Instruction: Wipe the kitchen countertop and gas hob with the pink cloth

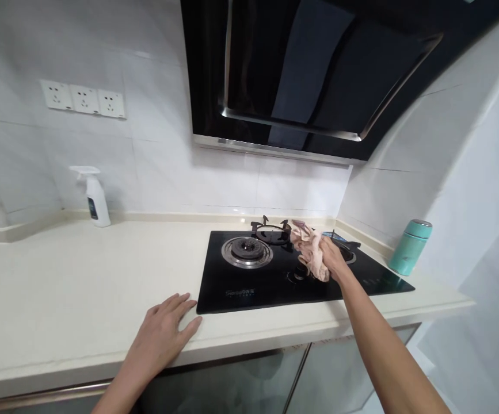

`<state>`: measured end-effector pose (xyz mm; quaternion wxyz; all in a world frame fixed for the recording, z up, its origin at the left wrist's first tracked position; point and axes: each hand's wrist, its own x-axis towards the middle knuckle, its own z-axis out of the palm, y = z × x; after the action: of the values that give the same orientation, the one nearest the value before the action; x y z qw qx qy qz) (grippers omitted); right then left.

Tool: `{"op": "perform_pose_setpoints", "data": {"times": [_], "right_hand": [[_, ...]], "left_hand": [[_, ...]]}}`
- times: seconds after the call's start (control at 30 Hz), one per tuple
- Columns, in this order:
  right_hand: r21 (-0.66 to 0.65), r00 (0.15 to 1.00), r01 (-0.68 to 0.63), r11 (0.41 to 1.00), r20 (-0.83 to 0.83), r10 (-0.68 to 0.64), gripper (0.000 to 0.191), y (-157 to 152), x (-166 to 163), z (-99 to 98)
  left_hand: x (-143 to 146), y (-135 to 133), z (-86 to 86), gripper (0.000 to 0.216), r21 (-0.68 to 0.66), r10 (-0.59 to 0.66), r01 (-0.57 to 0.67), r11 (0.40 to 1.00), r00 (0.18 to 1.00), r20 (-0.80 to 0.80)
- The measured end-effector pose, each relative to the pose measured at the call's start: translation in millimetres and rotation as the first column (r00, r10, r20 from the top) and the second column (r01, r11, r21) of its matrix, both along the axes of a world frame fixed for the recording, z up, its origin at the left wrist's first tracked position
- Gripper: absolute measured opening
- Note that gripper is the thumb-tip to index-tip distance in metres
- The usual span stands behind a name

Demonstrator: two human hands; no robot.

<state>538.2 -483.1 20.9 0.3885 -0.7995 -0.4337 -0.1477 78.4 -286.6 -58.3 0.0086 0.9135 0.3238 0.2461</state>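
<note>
the left hand [163, 330] rests on the worktop [72, 287], fingers loosely spread, holding nothing, beside the near left corner of the hob [275, 293]. over the hob, the crumpled cloth [312, 253] slants from far left to near right, its far end towards the wall [158, 167]. it seems light, soft and limp, best taken by bunched folds; the right hand [331, 257] is closed around some.

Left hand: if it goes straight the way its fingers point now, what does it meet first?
The left hand would probably meet the black hob first, at its left edge; any gap between them is hard to judge.
</note>
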Motion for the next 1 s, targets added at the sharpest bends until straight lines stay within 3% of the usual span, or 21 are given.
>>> {"op": "perform_pose_setpoints", "data": {"times": [0.1,0.23,0.4,0.7,0.87,1.0], "right_hand": [[-0.147,0.998,0.049,0.988,-0.032,-0.055,0.042,24,15,4.2],[-0.37,0.993,0.094,0.924,-0.026,-0.112,0.043,38,15,-6.4],[-0.469,0.987,0.155,0.87,0.103,-0.121,0.049,33,-3,-26.8],[-0.333,0.902,0.283,0.899,0.412,-0.131,0.049,2,-38,-58.9],[-0.25,0.862,0.307,0.918,0.482,-0.157,0.049,-9,-46,-70.1],[-0.144,0.829,0.345,0.928,0.511,-0.228,0.061,-16,-53,-78.3]], "left_hand": [[-1,-2,1.7,0.047,-0.025,0.005,-0.005,1.0,1.0,-0.007],[-1,-5,4.8,0.047,-0.051,0.01,-0.011,0.999,1.0,-0.023],[1,-8,9.8,0.044,-0.063,0.021,-0.023,0.998,0.999,-0.03],[1,-9,9.3,0.045,-0.044,0.002,-0.001,0.999,1.0,0.022],[2,-11,11.0,0.044,-0.049,0.002,-0.001,0.999,1.0,0.017],[2,-11,11.3,0.045,-0.056,-0.001,0.002,0.998,1.0,0.017]]}}
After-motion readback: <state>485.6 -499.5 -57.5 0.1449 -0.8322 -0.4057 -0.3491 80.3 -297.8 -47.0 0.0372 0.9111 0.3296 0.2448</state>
